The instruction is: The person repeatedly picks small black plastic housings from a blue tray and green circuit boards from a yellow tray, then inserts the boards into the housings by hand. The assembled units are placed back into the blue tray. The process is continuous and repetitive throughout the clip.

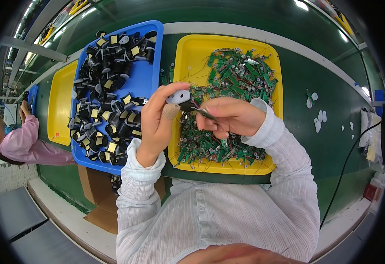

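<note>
My left hand (158, 115) is closed on a small black plastic housing with a light grey oval cap (180, 96), held up over the yellow tray. A tan finger cover wraps its thumb. Close beside it, my right hand (233, 115) pinches a small green circuit board (207, 114), whose thin wires run toward the housing. Both hands are above the yellow tray (192, 42), in which many green circuit boards with wires (238, 75) lie heaped. Left of it, a blue tray (136, 78) holds many black housings with grey caps and pale yellow pads (99, 115).
A second yellow tray (59, 105) stands beyond the blue one. A person in a pink sleeve (32, 138) works at the far left. Loose white oval pieces (319, 121), plastic bags (370, 136) and a black cable (348, 174) are at right. Below the blue tray is a cardboard box (96, 185).
</note>
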{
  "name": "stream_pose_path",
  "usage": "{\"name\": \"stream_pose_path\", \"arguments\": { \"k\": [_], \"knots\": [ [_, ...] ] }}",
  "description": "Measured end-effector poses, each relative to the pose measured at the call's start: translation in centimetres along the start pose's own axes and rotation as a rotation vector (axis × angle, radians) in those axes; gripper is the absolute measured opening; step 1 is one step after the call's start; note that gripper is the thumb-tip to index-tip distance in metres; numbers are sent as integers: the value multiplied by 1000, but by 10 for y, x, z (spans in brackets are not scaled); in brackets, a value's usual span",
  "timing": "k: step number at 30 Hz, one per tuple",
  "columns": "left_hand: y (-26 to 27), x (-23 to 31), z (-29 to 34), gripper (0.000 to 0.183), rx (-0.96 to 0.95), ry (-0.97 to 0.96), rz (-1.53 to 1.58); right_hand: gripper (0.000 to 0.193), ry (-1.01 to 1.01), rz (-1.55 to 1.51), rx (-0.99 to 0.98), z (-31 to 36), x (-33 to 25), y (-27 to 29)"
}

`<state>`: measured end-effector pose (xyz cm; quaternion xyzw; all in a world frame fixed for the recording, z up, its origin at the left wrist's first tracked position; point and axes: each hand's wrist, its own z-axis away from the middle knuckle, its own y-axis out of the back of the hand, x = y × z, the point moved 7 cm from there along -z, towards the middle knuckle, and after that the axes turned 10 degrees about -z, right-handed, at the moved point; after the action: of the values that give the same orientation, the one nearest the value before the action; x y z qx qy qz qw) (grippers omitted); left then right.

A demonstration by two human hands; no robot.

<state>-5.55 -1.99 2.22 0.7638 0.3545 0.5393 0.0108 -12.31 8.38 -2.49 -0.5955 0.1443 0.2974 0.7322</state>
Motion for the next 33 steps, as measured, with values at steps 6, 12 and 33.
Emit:
{"name": "stream_pose_path", "arguments": {
  "k": [6,12,33],
  "knots": [
    [0,-2,-1,29,-19,1,36,16,234,273,171,4,-21,14],
    [-8,-7,1,28,-95,115,117,15,432,413,280,8,-29,9],
    [-13,-10,6,26,-50,185,272,26,493,82,258,7,-23,6]
  ]
}}
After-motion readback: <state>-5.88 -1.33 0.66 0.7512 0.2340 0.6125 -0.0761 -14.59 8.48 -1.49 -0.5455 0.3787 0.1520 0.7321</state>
